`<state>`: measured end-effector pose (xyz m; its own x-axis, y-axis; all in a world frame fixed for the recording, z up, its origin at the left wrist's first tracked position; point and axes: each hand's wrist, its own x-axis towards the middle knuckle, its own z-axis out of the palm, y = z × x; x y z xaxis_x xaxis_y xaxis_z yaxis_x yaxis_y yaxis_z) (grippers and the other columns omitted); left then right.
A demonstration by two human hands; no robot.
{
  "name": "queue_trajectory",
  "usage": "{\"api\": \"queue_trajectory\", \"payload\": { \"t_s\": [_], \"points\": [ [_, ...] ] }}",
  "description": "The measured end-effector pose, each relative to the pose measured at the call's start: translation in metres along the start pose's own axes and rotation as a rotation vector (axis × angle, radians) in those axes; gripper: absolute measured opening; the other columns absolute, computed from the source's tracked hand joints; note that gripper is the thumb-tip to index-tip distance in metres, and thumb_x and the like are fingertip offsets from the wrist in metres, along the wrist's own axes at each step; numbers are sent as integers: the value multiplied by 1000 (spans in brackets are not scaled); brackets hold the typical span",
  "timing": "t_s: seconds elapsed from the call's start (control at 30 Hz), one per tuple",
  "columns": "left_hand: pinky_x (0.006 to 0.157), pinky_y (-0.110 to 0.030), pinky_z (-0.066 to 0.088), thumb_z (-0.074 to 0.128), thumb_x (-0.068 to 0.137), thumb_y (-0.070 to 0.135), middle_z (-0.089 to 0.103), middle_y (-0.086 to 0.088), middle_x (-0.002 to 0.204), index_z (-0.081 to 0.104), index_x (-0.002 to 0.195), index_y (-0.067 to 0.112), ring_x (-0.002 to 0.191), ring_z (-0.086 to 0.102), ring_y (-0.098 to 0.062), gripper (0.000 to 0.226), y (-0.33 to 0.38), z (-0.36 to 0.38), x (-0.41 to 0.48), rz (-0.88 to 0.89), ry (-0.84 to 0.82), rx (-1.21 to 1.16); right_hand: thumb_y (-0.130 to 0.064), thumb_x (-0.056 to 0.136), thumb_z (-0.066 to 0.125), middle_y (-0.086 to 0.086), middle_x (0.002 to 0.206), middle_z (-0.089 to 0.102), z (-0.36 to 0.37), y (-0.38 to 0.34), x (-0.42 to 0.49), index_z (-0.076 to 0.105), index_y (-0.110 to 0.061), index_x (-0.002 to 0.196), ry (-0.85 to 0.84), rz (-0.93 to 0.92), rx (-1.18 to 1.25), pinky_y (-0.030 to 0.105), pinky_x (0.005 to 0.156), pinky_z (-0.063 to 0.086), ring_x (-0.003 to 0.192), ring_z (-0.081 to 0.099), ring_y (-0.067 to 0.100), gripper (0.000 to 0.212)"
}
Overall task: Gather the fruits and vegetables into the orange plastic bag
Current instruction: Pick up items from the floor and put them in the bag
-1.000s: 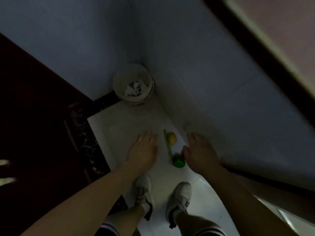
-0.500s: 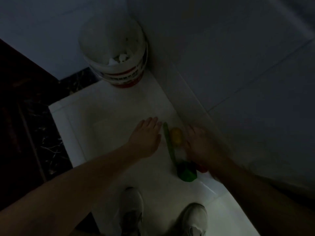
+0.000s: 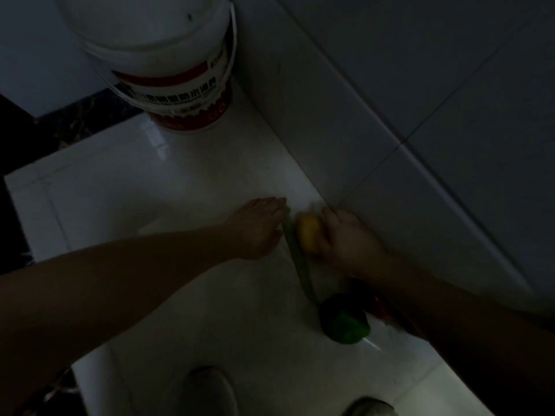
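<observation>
Right hand (image 3: 345,238): fingers curled round yellow fruit (image 3: 309,234) on the floor (image 3: 180,190). Likely firm, light, smooth; whole-palm grip. Left hand (image 3: 258,228) flat, released, beside long green vegetable (image 3: 300,265): stiff, take mid-length. Green pepper (image 3: 345,322) nearer. Orange bag not in view.

Floor (image 3: 150,190) layout: produce along the wall (image 3: 390,85).
Bucket (image 3: 156,55) upper left, in the corner. Long vegetable (image 3: 297,259) at centre, between left hand (image 3: 258,229) and round fruit (image 3: 307,234); right hand (image 3: 348,238) grips that fruit. Pepper (image 3: 345,322) lower right.
</observation>
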<state>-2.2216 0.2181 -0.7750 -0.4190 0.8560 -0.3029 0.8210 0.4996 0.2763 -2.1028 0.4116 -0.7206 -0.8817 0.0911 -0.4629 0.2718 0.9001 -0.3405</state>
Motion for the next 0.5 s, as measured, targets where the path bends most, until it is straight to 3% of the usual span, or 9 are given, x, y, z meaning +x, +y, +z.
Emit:
{"api": "queue_trajectory", "payload": {
  "t_s": [0.17, 0.3, 0.5],
  "points": [
    [120, -37, 10, 53, 93, 36, 12, -9, 161, 18, 153, 15, 148, 11, -24, 73, -3, 0, 16, 24, -55, -2, -49, 88, 57, 9, 152, 25, 8, 7, 7, 16, -16, 150, 2, -3, 38, 39, 108, 28, 135, 29, 26, 81],
    [120, -38, 11, 61, 87, 30, 12, -6, 162, 17, 153, 19, 148, 9, -22, 80, -5, 2, 27, 77, -146, 32, -51, 84, 62, 10, 154, 23, 8, 7, 10, 15, -14, 151, 0, 0, 28, 37, 109, 28, 136, 30, 28, 90],
    [116, -37, 14, 61, 90, 31, 22, -6, 159, 24, 152, 18, 145, 17, -24, 73, -3, 3, 37, 128, -192, 80, -45, 88, 60, 11, 153, 24, 15, 1, 16, 19, -12, 149, -23, -18, 44, 35, 108, 29, 135, 32, 28, 81]
  ]
}}
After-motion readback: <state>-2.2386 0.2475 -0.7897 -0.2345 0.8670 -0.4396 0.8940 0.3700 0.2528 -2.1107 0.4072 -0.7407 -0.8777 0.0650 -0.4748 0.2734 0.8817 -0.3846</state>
